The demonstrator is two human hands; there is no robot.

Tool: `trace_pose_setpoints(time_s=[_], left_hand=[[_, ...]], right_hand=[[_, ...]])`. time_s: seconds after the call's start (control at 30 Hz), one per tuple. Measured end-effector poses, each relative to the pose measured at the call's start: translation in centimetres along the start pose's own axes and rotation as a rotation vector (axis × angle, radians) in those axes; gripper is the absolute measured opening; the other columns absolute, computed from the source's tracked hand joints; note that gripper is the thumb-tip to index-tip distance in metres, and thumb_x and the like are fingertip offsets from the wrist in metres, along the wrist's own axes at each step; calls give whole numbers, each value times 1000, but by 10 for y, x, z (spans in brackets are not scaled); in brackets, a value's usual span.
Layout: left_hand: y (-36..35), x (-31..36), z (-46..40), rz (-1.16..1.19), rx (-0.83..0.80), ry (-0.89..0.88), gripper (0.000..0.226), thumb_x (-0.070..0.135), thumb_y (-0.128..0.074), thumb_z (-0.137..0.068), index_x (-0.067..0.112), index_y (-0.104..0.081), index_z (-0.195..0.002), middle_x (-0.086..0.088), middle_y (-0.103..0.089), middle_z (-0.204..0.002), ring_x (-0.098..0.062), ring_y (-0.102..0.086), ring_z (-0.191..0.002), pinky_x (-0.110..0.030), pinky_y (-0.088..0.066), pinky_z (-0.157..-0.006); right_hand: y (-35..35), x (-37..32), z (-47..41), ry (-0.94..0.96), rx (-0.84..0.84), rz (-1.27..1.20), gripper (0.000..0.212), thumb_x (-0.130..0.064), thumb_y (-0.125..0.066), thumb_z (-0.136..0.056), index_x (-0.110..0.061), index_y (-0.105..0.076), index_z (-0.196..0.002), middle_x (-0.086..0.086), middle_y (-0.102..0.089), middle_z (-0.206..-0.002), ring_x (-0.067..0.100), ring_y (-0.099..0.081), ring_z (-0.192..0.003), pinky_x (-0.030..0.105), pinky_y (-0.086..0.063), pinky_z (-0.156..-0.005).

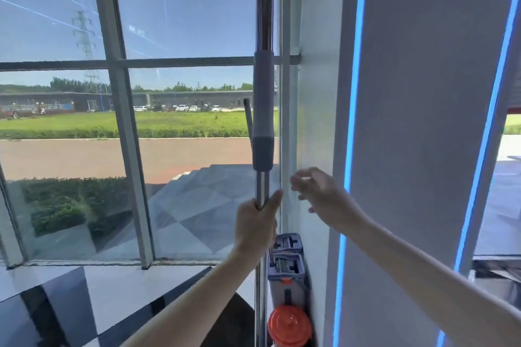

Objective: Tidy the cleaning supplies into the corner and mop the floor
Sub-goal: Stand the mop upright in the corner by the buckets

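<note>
Two bare hands are raised in front of the window corner: the left hand (258, 222) is wrapped around the shiny metal mop handle (262, 186) just below its grey grip sleeve (263, 110), and it holds the handle upright, near the window frame. The right hand (318, 193) is just beside the handle on the right, apart from it, with relaxed fingers that hold nothing. Below the hands, in the floor corner by the white wall, stand the grey mop bucket (287, 270) and an orange-capped bottle (290, 327) in front of it.
</note>
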State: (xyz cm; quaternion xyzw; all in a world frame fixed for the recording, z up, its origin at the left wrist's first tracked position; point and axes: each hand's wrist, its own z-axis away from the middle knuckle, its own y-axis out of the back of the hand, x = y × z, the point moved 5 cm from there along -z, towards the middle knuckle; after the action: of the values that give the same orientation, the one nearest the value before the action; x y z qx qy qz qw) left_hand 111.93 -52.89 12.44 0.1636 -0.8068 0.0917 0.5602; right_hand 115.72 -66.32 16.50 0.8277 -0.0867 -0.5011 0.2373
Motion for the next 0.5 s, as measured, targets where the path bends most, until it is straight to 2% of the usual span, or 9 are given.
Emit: trace_pose_setpoints(time_s=[0.1,0.17,0.23,0.33,0.4,0.5], left_hand=[[-2,27,-12,11,38,-34,50,34,-59,-91,8,-43,-52,2,-36,-33,-12,-32,-25,-19,-28,-33],[-3,47,-18,46,45,-52,52,35,-60,-91,12,-39,-50,2,-35,-33,-13,-30,-25,-18,-27,-34],[-6,68,-20,54,65,-79,51,34,-61,-91,12,-38,-50,2,-35,-33,-14,-30,-26,-17,-27,-36],[-11,96,-23,75,89,-132,50,35,-61,-91,12,-39,-52,2,-36,-33,-14,-31,-26,-17,-26,-37],[-14,113,-24,120,106,-168,48,35,-61,-91,14,-38,-55,2,-35,-34,-15,-30,-28,-19,-26,-37],[-18,132,-25,170,152,-205,48,36,-61,-90,16,-37,-54,4,-34,-33,-14,-28,-27,-18,-26,-36]], right_hand=[[1,112,44,-285,21,28,28,-38,-54,-93,-19,-59,-114,-6,-65,-99,7,-57,-84,22,-42,-70],[-3,180,78,-463,4,71,27,-34,-57,-93,-16,-62,-113,-4,-65,-105,9,-57,-90,22,-42,-72],[-14,232,106,-588,-46,107,31,-37,-58,-91,-17,-62,-113,-2,-65,-114,11,-57,-99,23,-42,-81],[-34,276,131,-707,-139,159,44,-46,-57,-89,-14,-58,-121,1,-62,-123,15,-57,-111,24,-40,-91],[-43,291,138,-762,-182,203,55,-50,-55,-89,-10,-54,-127,2,-58,-129,16,-53,-119,24,-37,-89],[-46,300,142,-834,-220,283,55,-58,-49,-88,-13,-54,-120,1,-57,-125,18,-52,-122,27,-37,-87]])
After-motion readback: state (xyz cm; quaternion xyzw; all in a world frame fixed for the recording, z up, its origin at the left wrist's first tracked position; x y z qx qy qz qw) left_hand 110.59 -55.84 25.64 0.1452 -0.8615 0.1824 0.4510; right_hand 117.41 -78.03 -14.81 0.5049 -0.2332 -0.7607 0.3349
